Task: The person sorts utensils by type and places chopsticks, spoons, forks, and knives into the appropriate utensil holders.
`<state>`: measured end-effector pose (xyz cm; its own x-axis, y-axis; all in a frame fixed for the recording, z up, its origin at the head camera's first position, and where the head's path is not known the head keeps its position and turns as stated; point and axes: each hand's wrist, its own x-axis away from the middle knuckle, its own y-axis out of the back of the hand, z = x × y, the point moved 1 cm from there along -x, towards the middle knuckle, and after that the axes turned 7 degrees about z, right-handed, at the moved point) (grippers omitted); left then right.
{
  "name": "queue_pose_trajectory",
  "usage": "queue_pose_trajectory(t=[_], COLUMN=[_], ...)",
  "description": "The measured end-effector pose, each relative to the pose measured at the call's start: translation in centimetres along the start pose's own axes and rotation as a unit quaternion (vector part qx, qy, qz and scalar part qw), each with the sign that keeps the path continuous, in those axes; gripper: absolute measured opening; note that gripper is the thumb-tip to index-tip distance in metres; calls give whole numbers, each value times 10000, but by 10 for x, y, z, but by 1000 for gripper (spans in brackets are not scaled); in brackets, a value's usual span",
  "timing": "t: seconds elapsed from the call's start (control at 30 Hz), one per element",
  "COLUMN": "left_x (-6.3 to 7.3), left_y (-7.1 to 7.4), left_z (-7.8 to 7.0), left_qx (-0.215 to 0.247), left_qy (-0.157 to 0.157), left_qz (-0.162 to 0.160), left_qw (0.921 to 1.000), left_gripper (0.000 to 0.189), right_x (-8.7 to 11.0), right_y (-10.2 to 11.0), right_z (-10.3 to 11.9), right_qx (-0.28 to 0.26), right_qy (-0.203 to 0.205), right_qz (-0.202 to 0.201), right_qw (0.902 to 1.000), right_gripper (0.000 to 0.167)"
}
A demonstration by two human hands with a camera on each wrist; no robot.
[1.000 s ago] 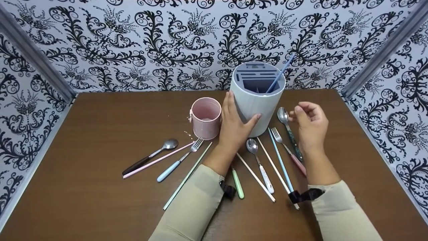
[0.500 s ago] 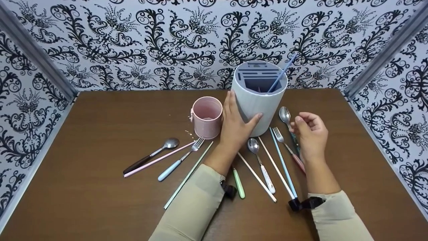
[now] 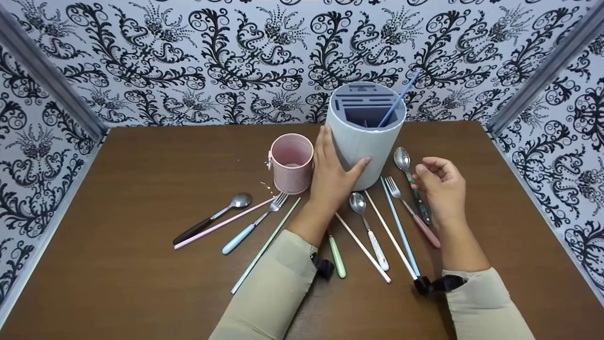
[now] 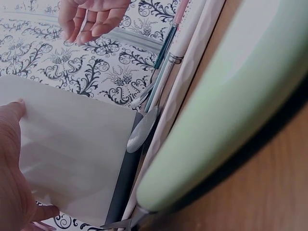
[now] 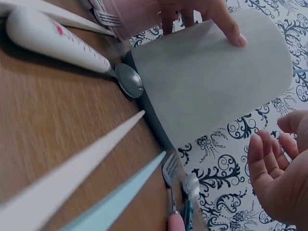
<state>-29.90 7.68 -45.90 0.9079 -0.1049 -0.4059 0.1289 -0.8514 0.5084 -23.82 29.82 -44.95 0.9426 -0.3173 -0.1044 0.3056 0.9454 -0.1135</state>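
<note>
My left hand [image 3: 332,182] grips the side of a white, round utensil holder [image 3: 373,156], its thumb across the front. The holder has a grey slotted top, and a blue chopstick [image 3: 402,97] leans out of its large opening. In the right wrist view, the thumb and fingers lie against the holder's wall [image 5: 211,82]. My right hand [image 3: 443,191] hovers to the right of the holder, fingers loosely bent and holding nothing. Below and beside it lie a dark-green-handled spoon [image 3: 418,200] and a pink-handled fork [image 3: 424,230].
A pink cup [image 3: 289,179] stands left of the holder. Around the front lie a black-handled spoon [image 3: 196,230], a blue-handled fork [image 3: 240,237], a green handle [image 3: 337,259], a white-handled spoon [image 3: 377,252] and several chopsticks [image 3: 264,248]. Patterned walls [image 3: 188,71] enclose the table.
My right hand has dropped slightly toward the table's front and stays without anything in it. The left hand keeps its grip on the utensil holder, which has hardly moved.
</note>
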Motion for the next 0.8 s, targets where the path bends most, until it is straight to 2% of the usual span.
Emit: queue_pose_trajectory(t=[0.1,0.17,0.3,0.4,0.57,0.8], left_x=[0,0,1,0,0,0], left_y=[1,1,1,1,1,0], left_z=[0,0,-1,-2,-2,0], left_qx=[-14,-24,9,31,30,42], left_qy=[-3,2,28,43,78,64], left_qz=[-35,-25,49,71,69,62], left_qw=[10000,10000,10000,10000,9999,10000], left_gripper=[112,112,112,112,113,111], right_x=[-2,-3,-5,-6,-7,-9], right_y=[3,5,11,15,21,30], right_z=[-1,-3,-7,-9,-10,-14], right_qx=[382,834,1756,2189,2885,3812], right_qy=[-35,-21,42,36,-127,-136], right_qz=[80,121,154,214,481,781], right_qw=[9992,9964,9843,9755,9562,9211], right_gripper=[17,18,22,29,46,59])
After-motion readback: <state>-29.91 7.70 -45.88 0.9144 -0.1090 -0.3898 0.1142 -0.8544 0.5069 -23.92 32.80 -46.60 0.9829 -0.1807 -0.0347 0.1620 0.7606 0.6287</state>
